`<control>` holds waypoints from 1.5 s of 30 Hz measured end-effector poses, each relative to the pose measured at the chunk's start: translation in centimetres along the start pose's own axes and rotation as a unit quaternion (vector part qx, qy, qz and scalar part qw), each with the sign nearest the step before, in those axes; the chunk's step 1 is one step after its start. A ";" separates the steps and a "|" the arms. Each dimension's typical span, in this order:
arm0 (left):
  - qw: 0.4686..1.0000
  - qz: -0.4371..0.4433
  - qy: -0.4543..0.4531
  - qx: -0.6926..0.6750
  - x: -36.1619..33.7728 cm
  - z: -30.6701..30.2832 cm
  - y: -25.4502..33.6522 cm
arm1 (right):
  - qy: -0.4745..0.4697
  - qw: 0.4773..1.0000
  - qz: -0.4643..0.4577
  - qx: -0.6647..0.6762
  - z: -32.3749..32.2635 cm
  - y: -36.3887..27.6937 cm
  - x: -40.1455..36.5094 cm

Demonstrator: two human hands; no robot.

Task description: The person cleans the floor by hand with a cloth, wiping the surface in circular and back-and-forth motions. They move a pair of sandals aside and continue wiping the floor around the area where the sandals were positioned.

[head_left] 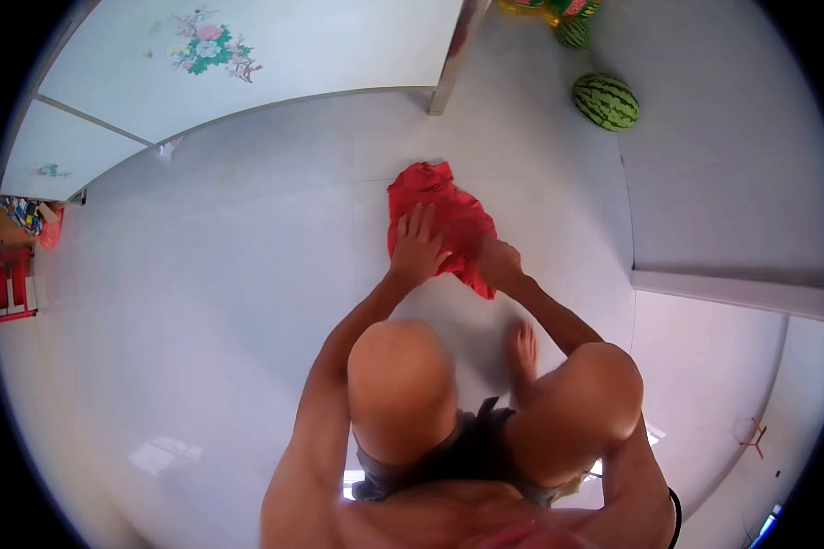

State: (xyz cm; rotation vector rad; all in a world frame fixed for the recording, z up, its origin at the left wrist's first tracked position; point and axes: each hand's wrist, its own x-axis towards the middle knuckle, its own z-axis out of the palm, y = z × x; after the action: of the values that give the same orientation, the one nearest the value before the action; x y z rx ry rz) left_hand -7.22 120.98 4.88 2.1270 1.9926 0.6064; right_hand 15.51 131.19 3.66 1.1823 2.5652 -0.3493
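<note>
A crumpled red cloth [450,209] lies on the pale floor in front of my bent knees. My left hand [418,247] rests flat on its near left part, fingers spread and pointing away from me. At the cloth's right edge is my right hand [499,263], slightly blurred, with its fingers curled in against the fabric. The fingertips of that hand are hidden. Part of the cloth trails toward me between and below the two hands.
A large watermelon [606,102] and a smaller one [572,34] sit by the right wall, near bottles of yellow liquid [563,11]. White flower-printed panels [320,46] stand at the upper left. A red-framed item [12,282] is at the far left. My bare foot [523,352] is close behind the cloth.
</note>
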 end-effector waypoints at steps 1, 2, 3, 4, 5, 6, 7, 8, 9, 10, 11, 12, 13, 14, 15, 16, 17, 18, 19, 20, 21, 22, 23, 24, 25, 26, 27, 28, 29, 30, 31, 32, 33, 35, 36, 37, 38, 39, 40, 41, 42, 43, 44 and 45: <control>1.000 0.009 0.001 -0.002 0.8 0.3 0.0 | -0.002 1.000 -0.004 -0.005 -0.2 0.8 0.9; 1.000 0.025 0.003 -0.003 1.5 0.5 0.0 | 0.005 1.000 -0.013 -0.009 0.3 2.1 2.0; 0.998 0.068 -0.017 -0.006 2.1 0.7 -0.4 | 0.024 0.994 0.073 0.079 -1.9 1.3 2.0; 0.995 0.102 -0.020 -0.006 4.5 1.1 -1.2 | 0.057 0.972 0.154 0.169 -4.0 0.4 1.9; 0.990 0.137 -0.029 -0.010 6.3 1.6 -1.5 | 0.086 0.963 0.161 0.200 -4.4 0.7 1.8; 0.987 0.163 0.009 -0.007 7.8 1.9 -1.4 | 0.112 0.950 0.171 0.236 -4.0 1.0 1.4; 0.984 0.178 0.016 -0.023 9.3 1.9 -1.6 | 0.138 0.933 0.180 0.278 -3.5 0.8 1.4; 0.980 0.196 0.021 -0.038 10.8 2.2 -2.0 | 0.174 0.924 0.196 0.278 -1.0 2.1 1.9; 0.975 0.214 0.027 -0.053 12.5 3.3 -2.3 | 0.216 0.919 0.185 0.272 -0.9 2.5 2.9; 0.966 0.229 0.098 -0.065 13.9 4.5 -2.6 | 0.253 0.913 0.178 0.266 -0.8 2.8 3.2; 0.966 0.229 0.099 -0.074 15.4 5.3 -2.9 | 0.288 0.905 0.173 0.260 -0.8 3.1 3.3; 0.964 0.231 0.102 -0.080 17.2 5.5 -3.2 | 0.281 0.908 0.187 0.250 -1.3 4.0 4.5; 0.963 0.235 0.105 -0.084 18.5 5.6 -3.5 | 0.266 0.920 0.172 0.233 -2.2 5.1 5.8; 0.969 0.212 0.096 -0.085 19.3 5.1 -3.5 | 0.250 0.931 0.157 0.215 -2.8 6.6 7.2; 0.974 0.190 0.087 -0.086 20.2 4.5 -3.3 | 0.236 0.941 0.143 0.196 -3.7 7.4 8.5; 0.979 0.168 0.078 -0.089 20.9 3.8 -3.1 | 0.222 0.946 0.135 0.196 -4.5 7.9 10.0; 0.986 0.133 0.074 -0.061 21.3 3.4 -3.1 | 0.208 0.950 0.127 0.196 -5.8 8.0 11.5; 0.992 0.097 0.070 -0.034 21.2 3.2 -3.3 | 0.193 0.954 0.118 0.196 -6.5 7.9 12.9; 0.996 0.060 0.066 -0.007 20.9 2.9 -3.6 | 0.189 0.958 0.096 0.191 -7.0 7.3 14.0; 0.997 0.036 0.064 -0.005 20.8 2.8 -4.2 | 0.187 0.962 0.076 0.184 -7.3 6.6 15.1; 0.998 0.012 0.062 -0.006 20.6 2.8 -4.9 | 0.185 0.965 0.057 0.176 -8.1 5.6 15.8; 0.998 -0.011 0.061 -0.009 20.3 2.7 -5.6 | 0.161 0.969 0.051 0.181 -8.8 4.6 16.3; 0.994 0.004 0.103 0.036 19.1 4.1 -7.2 | 0.137 0.972 0.044 0.186 -10.2 3.1 16.7; 0.992 -0.009 0.110 0.055 18.3 3.3 -8.0 | 0.078 0.979 0.043 0.186 -12.4 1.4 17.0; 0.990 -0.020 0.115 0.075 17.2 2.5 -8.7 | 0.018 0.981 0.045 0.188 -13.9 -0.4 17.4; 0.989 -0.043 0.125 0.070 16.1 2.3 -10.2 | 0.037 0.987 0.048 0.147 -12.4 -2.0 19.2; 0.986 -0.067 0.135 0.067 15.1 2.0 -11.8 | 0.056 0.992 0.050 0.106 -10.9 -3.5 20.8; 0.984 -0.089 0.127 0.083 14.1 0.5 -12.8 | 0.072 0.990 0.021 0.122 -11.1 -5.4 21.4; 0.982 -0.111 0.119 0.101 13.2 -1.1 -13.8 | 0.089 0.986 -0.009 0.140 -11.4 -7.1 22.1; 0.979 -0.137 0.092 0.116 12.6 -2.3 -14.8 | 0.108 0.981 -0.047 0.153 -11.3 -8.5 23.0; 0.976 -0.161 0.064 0.132 12.2 -3.2 -15.6 | 0.127 0.974 -0.082 0.169 -11.1 -9.6 23.7; 0.978 -0.167 0.027 0.120 11.9 -3.9 -16.2 | 0.125 0.976 -0.083 0.158 -11.1 -10.7 23.8; 0.980 -0.169 0.007 0.109 11.7 -4.6 -16.0 | 0.120 0.978 -0.087 0.144 -11.1 -11.7 23.5; 0.981 -0.172 -0.029 0.086 11.9 -5.6 -15.4 | 0.124 0.978 -0.100 0.132 -11.0 -11.5 22.7; 0.982 -0.163 -0.019 0.089 11.8 -5.1 -15.6 | 0.130 0.976 -0.109 0.135 -10.4 -11.2 22.2; 0.983 -0.159 -0.008 0.092 11.4 -4.4 -15.6 | 0.133 0.974 -0.122 0.137 -9.7 -10.9 21.8; 0.984 -0.154 0.002 0.095 11.4 -4.6 -14.9 | 0.146 0.970 -0.131 0.141 -9.3 -10.5 21.6; 0.981 -0.157 -0.010 0.113 11.9 -4.9 -14.2 | 0.163 0.966 -0.135 0.148 -9.2 -9.9 21.7; 0.978 -0.159 -0.020 0.132 12.5 -4.9 -13.4 | 0.181 0.961 -0.139 0.153 -9.1 -9.4 22.0; 0.975 -0.163 -0.030 0.147 13.6 -5.2 -11.8 | 0.156 0.970 -0.124 0.140 -9.6 -9.0 21.9; 0.985 -0.136 0.016 0.103 15.7 -5.5 -9.9 | 0.133 0.978 -0.104 0.123 -10.3 -8.0 21.8; 0.991 -0.107 0.060 0.055 17.8 -5.8 -7.7 | 0.107 0.985 -0.081 0.106 -10.7 -6.8 21.7; 0.991 -0.112 0.074 0.011 19.2 -5.6 -5.8 | 0.126 0.981 -0.085 0.118 -10.7 -5.2 21.6; 0.989 -0.116 0.090 -0.034 20.6 -5.3 -4.0 | 0.144 0.977 -0.090 0.129 -10.4 -3.0 21.5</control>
State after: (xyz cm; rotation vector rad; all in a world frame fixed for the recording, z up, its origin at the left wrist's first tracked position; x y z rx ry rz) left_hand -12.41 140.84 11.79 1.8223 2.2358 0.8357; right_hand -1.82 147.82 5.82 1.1594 2.9612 -0.6092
